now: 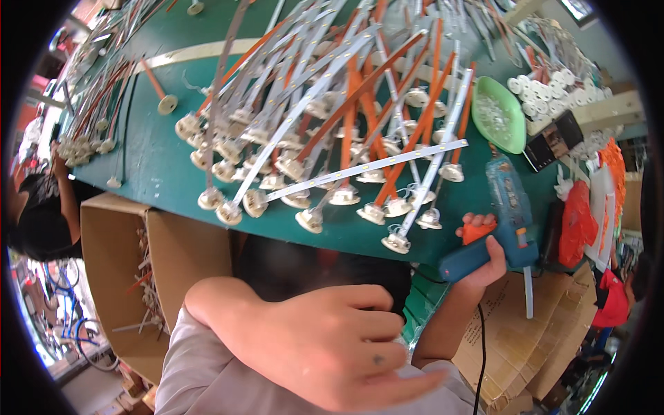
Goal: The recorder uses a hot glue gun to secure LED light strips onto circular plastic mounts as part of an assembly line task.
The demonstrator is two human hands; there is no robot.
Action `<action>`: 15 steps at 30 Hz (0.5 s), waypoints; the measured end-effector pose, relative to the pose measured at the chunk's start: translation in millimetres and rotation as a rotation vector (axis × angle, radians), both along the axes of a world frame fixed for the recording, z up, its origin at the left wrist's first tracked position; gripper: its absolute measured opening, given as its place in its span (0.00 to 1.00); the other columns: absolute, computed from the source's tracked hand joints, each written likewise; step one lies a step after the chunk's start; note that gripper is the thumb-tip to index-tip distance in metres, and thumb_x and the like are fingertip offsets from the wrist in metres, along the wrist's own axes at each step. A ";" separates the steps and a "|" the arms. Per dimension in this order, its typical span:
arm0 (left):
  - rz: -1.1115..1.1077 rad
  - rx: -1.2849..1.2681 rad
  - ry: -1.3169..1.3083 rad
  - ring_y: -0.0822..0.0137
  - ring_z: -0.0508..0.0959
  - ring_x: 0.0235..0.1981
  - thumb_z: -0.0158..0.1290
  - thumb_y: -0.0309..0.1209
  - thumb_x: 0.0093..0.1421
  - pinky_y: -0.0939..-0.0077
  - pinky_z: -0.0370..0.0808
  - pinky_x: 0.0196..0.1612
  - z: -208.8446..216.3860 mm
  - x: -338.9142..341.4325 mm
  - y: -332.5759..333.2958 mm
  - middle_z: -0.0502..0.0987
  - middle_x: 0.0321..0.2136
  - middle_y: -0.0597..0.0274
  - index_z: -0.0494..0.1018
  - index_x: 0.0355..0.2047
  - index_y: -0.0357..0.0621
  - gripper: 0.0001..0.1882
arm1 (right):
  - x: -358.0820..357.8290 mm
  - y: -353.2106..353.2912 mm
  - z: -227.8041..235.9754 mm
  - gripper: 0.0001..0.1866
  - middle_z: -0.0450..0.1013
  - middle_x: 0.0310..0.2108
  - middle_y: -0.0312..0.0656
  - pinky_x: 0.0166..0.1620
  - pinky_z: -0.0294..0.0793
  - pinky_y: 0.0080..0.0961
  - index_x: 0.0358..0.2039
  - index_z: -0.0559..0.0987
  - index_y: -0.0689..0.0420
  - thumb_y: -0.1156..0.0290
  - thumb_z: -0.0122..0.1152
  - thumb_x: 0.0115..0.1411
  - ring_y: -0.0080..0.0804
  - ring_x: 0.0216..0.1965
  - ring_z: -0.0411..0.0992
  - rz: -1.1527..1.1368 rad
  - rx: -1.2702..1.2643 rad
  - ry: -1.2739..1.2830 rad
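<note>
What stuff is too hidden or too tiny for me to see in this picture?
All in the head view:
- Left hand: its back hides the palm, so I can't tell if it holds anything.
- Right hand: partly hidden by the glue gun.
- Black cord: cut off by the bottom edge.
- Bits in the green bowl: too small to tell what they are.

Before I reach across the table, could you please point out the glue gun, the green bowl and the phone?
Glue gun (512, 216): head view, on its blue body.
Green bowl (514, 139): head view, on its inner wall near the rim.
Phone (555, 140): head view, on its screen.
</note>
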State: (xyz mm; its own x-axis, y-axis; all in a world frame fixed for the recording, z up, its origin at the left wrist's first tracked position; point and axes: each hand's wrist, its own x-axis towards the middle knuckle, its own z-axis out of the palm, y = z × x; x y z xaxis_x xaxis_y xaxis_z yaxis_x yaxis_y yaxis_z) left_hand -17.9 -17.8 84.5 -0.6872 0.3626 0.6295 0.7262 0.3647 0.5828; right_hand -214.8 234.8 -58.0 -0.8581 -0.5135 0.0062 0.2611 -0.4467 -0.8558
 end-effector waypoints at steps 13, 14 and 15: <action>-0.620 -0.016 -0.453 0.62 0.77 0.44 0.62 0.41 0.61 0.62 0.71 0.50 -59.2 9.4 2.8 0.79 0.32 0.72 0.77 0.29 0.47 0.12 | 5.9 -14.9 -3.8 0.19 0.74 0.38 0.49 0.43 0.82 0.43 0.44 0.73 0.63 0.70 0.56 0.51 0.49 0.48 0.74 -0.031 -0.025 -0.054; -0.622 -0.008 -0.421 0.61 0.77 0.44 0.62 0.41 0.61 0.62 0.71 0.50 -58.7 7.7 5.2 0.79 0.32 0.72 0.76 0.27 0.47 0.13 | 5.1 -15.8 -1.4 0.19 0.74 0.38 0.49 0.43 0.82 0.43 0.44 0.73 0.63 0.70 0.56 0.51 0.49 0.48 0.74 -0.032 -0.028 -0.047; -0.622 -0.013 -0.416 0.61 0.77 0.44 0.62 0.41 0.61 0.62 0.71 0.50 -60.0 6.8 7.4 0.79 0.32 0.72 0.76 0.27 0.47 0.13 | 5.0 -16.3 1.0 0.19 0.74 0.38 0.49 0.43 0.82 0.43 0.44 0.73 0.63 0.70 0.56 0.51 0.49 0.48 0.74 -0.033 -0.023 -0.034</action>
State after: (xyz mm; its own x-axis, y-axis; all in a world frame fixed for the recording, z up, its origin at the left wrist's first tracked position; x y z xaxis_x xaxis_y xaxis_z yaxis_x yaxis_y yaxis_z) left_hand -11.1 -10.4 24.5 -0.5335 0.7674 0.3555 0.5216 -0.0324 0.8526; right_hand -209.7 218.5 -57.0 -0.8746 -0.4847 -0.0122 0.2749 -0.4749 -0.8360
